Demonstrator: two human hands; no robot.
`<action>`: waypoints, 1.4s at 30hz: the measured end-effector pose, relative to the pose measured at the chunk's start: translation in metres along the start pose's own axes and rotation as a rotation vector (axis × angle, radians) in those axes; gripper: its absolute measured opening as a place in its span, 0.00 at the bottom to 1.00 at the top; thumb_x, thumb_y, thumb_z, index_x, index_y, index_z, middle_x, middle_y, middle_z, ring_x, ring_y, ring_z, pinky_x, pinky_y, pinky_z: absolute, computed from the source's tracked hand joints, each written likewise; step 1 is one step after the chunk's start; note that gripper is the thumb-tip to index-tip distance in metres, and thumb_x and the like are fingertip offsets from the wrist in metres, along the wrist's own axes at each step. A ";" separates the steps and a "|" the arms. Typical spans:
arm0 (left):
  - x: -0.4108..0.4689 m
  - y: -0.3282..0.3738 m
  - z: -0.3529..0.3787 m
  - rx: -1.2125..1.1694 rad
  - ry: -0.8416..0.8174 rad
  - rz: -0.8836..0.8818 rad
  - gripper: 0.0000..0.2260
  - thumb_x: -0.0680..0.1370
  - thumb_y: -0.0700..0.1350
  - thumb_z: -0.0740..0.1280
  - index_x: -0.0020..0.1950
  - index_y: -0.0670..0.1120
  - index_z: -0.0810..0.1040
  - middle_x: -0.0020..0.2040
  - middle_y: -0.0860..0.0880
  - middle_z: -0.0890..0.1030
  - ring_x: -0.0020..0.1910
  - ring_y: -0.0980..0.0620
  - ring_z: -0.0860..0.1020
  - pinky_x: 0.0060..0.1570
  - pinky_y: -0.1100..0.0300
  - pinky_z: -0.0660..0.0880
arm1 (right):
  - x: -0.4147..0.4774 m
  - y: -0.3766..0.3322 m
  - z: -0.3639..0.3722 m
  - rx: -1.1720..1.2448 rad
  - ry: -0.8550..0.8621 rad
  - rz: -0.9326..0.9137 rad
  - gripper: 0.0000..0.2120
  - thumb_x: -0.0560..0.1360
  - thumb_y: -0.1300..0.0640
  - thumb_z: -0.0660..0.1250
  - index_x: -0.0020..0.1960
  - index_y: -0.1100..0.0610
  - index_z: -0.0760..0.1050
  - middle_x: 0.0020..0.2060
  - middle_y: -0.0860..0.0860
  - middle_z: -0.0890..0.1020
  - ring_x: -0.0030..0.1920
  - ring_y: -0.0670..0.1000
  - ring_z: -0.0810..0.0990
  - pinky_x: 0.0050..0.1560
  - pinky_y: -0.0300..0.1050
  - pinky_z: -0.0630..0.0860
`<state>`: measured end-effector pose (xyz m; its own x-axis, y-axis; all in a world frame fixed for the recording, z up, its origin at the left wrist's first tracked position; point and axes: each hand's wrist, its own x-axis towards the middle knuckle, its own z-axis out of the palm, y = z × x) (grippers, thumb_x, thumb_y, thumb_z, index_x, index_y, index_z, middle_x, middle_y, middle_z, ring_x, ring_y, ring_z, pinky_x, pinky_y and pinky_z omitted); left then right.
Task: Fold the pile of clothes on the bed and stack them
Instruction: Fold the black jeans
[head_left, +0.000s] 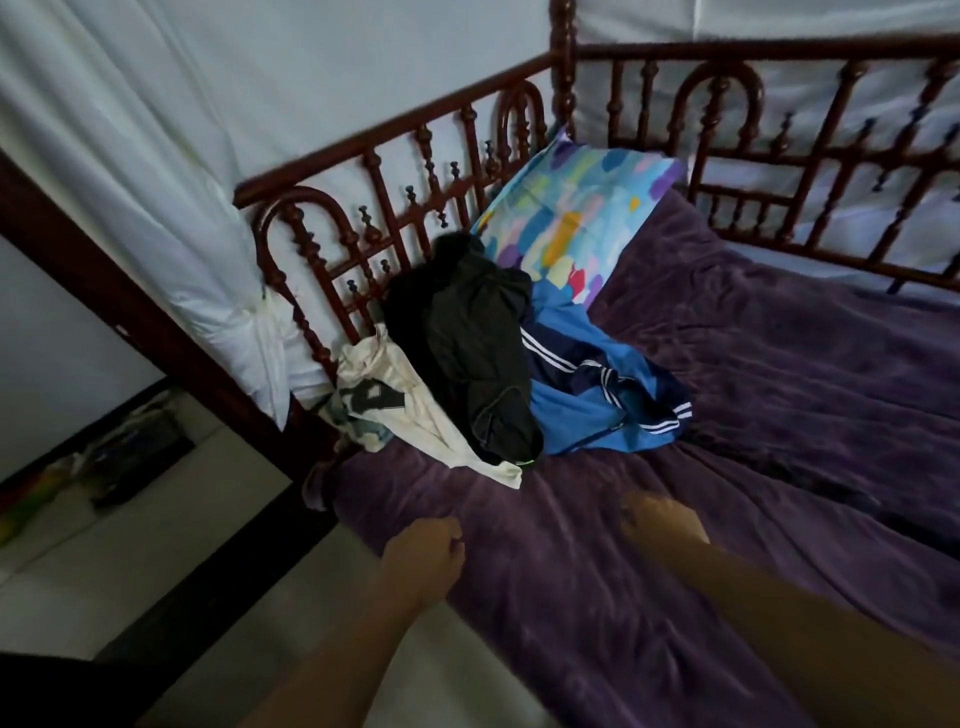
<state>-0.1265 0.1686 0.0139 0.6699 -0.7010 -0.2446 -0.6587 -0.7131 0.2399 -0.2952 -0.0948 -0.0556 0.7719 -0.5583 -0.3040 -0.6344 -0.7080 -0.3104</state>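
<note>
The pile of clothes (478, 353) lies unfolded on the bed (753, 415), against the headboard (395, 171) and just beside the pillow (576, 208). The best start, I think, is to take only one piece, the cream shirt (415, 415) at the near edge, and spread it flat. Both arms reach toward the pile without touching it. The left hand (423, 553) has curled fingers and holds nothing. The right hand (662, 522) is blurred, so I cannot tell its fingers.

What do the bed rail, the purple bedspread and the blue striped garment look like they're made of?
Bed rail: likely varnished dark red wood, given its turned spindles and glossy highlights. Purple bedspread: plush, velvety fleece, with soft sheen along its wrinkles. Blue striped garment: smooth synthetic sportswear fabric, possibly polyester, slightly shiny.
</note>
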 end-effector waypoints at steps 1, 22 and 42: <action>0.012 -0.006 -0.002 0.004 -0.012 0.009 0.10 0.78 0.51 0.59 0.53 0.50 0.76 0.52 0.50 0.81 0.54 0.49 0.78 0.51 0.56 0.73 | 0.009 -0.005 -0.001 0.015 -0.007 0.007 0.13 0.74 0.46 0.59 0.57 0.45 0.75 0.57 0.47 0.80 0.54 0.54 0.80 0.50 0.45 0.75; 0.429 -0.084 0.055 0.186 -0.160 0.391 0.26 0.75 0.54 0.66 0.71 0.49 0.65 0.69 0.46 0.67 0.68 0.45 0.65 0.62 0.52 0.67 | 0.291 -0.055 0.081 0.211 -0.280 0.459 0.25 0.76 0.54 0.61 0.72 0.50 0.62 0.67 0.52 0.73 0.65 0.56 0.74 0.61 0.51 0.72; 0.413 -0.081 -0.053 -0.195 -0.038 0.369 0.10 0.83 0.49 0.54 0.56 0.43 0.69 0.45 0.41 0.81 0.47 0.39 0.79 0.42 0.50 0.71 | 0.275 -0.127 -0.011 0.929 0.148 0.453 0.08 0.77 0.60 0.65 0.41 0.63 0.74 0.34 0.53 0.75 0.37 0.49 0.74 0.39 0.43 0.71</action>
<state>0.2215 -0.0636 -0.0571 0.3860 -0.9114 -0.1424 -0.7723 -0.4037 0.4905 -0.0019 -0.1625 -0.0899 0.4111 -0.7803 -0.4713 -0.6002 0.1575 -0.7842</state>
